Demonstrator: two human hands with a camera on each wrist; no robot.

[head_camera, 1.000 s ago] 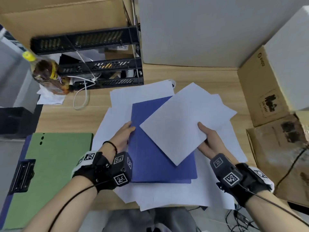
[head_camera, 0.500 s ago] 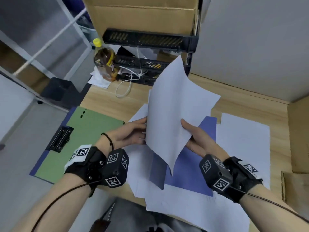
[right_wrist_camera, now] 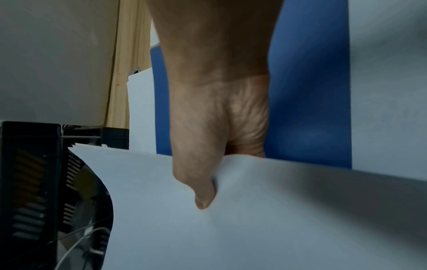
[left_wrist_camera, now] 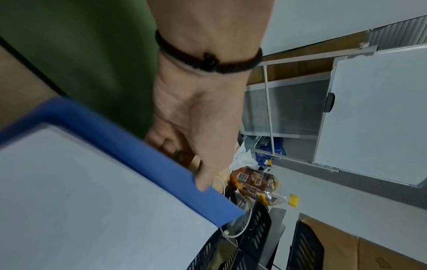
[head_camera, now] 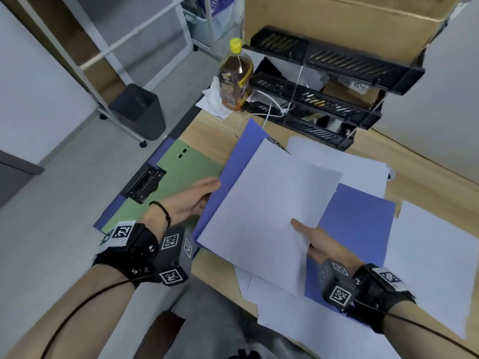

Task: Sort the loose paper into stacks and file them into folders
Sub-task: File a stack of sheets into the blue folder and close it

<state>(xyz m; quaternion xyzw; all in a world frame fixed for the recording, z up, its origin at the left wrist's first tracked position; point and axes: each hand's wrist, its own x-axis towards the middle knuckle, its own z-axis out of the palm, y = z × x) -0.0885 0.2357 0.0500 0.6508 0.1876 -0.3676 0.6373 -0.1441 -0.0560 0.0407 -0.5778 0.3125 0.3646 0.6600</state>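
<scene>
While both hands are up over the wooden desk (head_camera: pixel 207 128), I log things big to small. Loose white sheets (head_camera: pixel 427 257) lie spread over the desk's right and near side, with a blue folder (head_camera: pixel 360 224) flat on top of them. Green clipboard (head_camera: pixel 186 172) sits at the desk's left edge, black tray rack (head_camera: pixel 324 104) at the back, tea bottle (head_camera: pixel 236 79) just beside the rack. Raised blue folder cover (head_camera: pixel 233 164) is tilted up, a white paper stack (head_camera: pixel 269 208) lying against its inner face. Left hand (head_camera: pixel 191 200) grips the cover's left edge, thumb (left_wrist_camera: pixel 203 182) on the top side, fingers curled underneath (partly hidden). Right hand (head_camera: pixel 321 242) pinches the stack's near-right edge, thumb (right_wrist_camera: pixel 203 197) pressed on top; fingers below the paper, I cannot tell their spread.
</scene>
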